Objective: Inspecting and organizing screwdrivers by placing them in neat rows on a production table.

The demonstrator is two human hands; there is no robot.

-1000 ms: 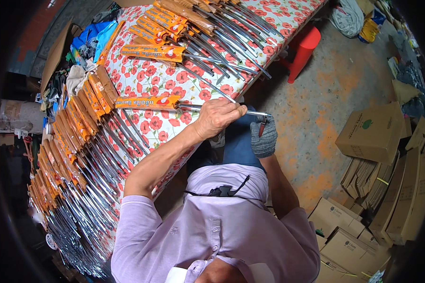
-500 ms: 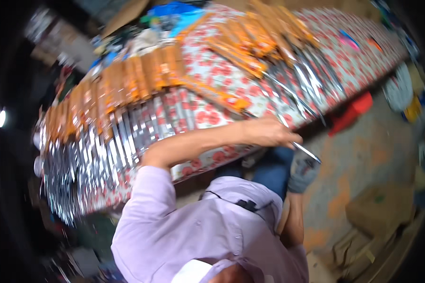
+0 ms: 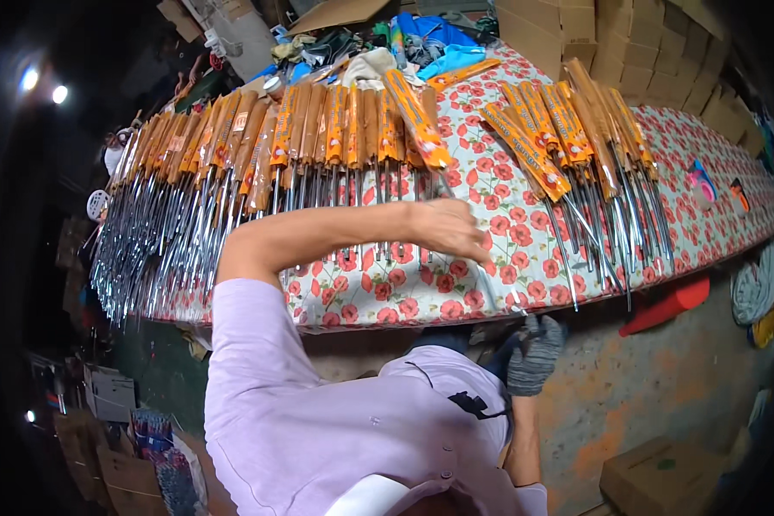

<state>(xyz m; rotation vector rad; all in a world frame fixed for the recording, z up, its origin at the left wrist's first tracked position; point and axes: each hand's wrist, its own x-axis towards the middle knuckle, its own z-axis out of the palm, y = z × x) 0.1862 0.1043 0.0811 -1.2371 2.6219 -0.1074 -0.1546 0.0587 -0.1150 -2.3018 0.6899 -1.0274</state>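
Note:
My bare left hand (image 3: 447,230) reaches across over the flowered cloth, fingers closed round a thin metal rod (image 3: 488,288). The rod is motion-blurred. It appears to run up to an orange sleeve (image 3: 418,119) with a printed label, which lies over the near end of the left row. My right hand (image 3: 535,357), in a grey knit glove, is by the table's front edge, below and right of the rod. Its fingertips look slightly apart, with no rod visible between them. A row of sleeved metal rods (image 3: 318,129) lies to the left, and a smaller pile (image 3: 568,129) to the right.
The table (image 3: 361,297) has a red-poppy cloth. Pink-and-blue (image 3: 702,183) and orange-and-black (image 3: 739,196) small tools lie at its right. Cloths and bags (image 3: 430,43) are heaped behind, beside stacked cartons (image 3: 611,43). A red object (image 3: 667,307) is under the front edge.
The view has turned, so the table now looks more level. My left hand has moved left, away from my gloved right hand, carrying the rod's end away from the glove.

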